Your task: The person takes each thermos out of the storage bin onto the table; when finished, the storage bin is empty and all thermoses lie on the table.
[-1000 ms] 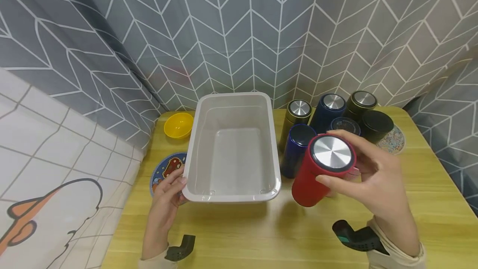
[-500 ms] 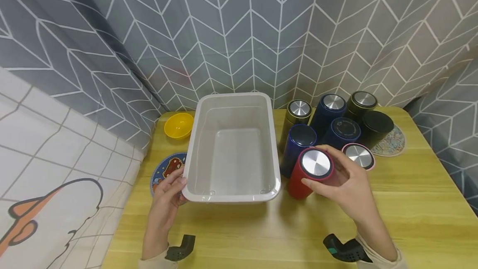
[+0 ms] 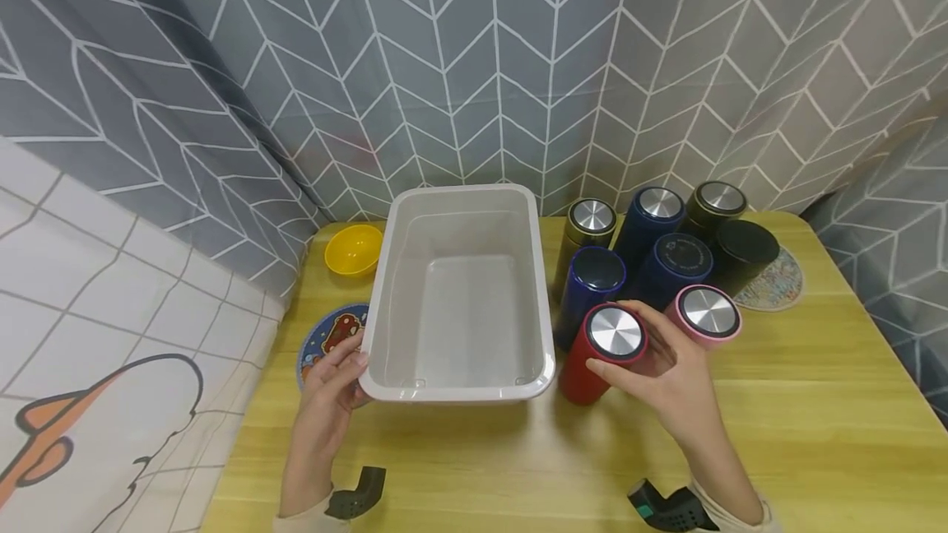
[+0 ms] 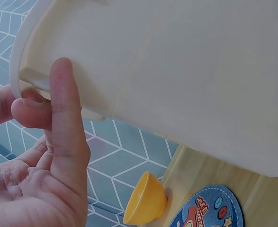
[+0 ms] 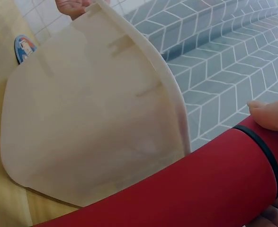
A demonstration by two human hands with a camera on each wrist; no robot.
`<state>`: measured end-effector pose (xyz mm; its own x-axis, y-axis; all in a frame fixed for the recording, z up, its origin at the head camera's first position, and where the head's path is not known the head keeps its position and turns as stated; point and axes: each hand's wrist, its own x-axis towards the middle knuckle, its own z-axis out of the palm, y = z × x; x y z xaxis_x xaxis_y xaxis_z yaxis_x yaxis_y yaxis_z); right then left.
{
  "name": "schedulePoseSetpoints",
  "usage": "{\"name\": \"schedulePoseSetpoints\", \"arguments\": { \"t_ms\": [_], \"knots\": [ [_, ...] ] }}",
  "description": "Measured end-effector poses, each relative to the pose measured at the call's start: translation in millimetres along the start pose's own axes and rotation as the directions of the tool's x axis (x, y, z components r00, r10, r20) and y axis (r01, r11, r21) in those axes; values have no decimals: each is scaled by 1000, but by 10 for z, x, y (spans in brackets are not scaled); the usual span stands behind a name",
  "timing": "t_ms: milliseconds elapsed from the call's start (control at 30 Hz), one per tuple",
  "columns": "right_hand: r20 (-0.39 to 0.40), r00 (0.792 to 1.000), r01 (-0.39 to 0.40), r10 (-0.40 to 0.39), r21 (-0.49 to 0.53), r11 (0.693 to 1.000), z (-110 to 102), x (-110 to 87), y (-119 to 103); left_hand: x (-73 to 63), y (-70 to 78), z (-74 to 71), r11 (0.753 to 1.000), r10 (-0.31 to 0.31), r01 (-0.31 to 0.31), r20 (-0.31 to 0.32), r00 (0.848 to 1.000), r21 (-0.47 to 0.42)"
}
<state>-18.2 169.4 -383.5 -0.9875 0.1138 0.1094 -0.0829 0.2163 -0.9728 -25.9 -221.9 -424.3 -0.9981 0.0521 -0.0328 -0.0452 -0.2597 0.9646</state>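
Observation:
My left hand [image 3: 331,385] pinches the rim of a pale grey plastic tub [image 3: 470,392] near its front left corner. In the left wrist view one finger [image 4: 66,109] lies along the tub's outer wall. Thumb and fingers of my right hand [image 3: 670,385] grip a red thermos [image 3: 583,378] around its top; it stands upright, close to the tub's right side. The right wrist view shows the thermos's black ring [image 5: 264,153] beneath the lid. Right behind it is a blue thermos [image 3: 585,294], and a pink one [image 3: 709,312] sits to the right of my hand.
Several dark thermoses [image 3: 659,229] cluster at the back right, before a grey patterned curtain [image 3: 481,64]. A round patterned mat [image 3: 778,282] lies beside them. Left of the tub are a yellow bowl [image 3: 353,250] and a blue cartoon mat [image 3: 314,340], near a white tiled wall [image 3: 111,286].
My right hand has brought the red thermos down and leftward, nearer the tub. The pink thermos has come out from behind my hand. The left hand and tub have kept their place.

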Motion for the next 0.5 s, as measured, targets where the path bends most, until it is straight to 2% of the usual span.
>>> {"name": "schedulePoseSetpoints", "arguments": {
  "t_ms": [100,267,400,500],
  "knots": [
    [5,1000,-29,29,32,999,10,-38,-7,-6,2,-9,1000,-14,14,5,1000,-1],
    [-6,999,-34,34,-47,998,38,-69,-49,-40,-2,-42,1000,-25,25,-30,999,4],
    [-30,998,44,-48,-108,993,-13,-129,-110,-84,-31,-90,999,-21,23,-57,998,36],
    [-56,992,107,-110,-49,993,-194,-226,-237,-132,-59,-138,999,-7,12,-110,994,45]
  ]
}}
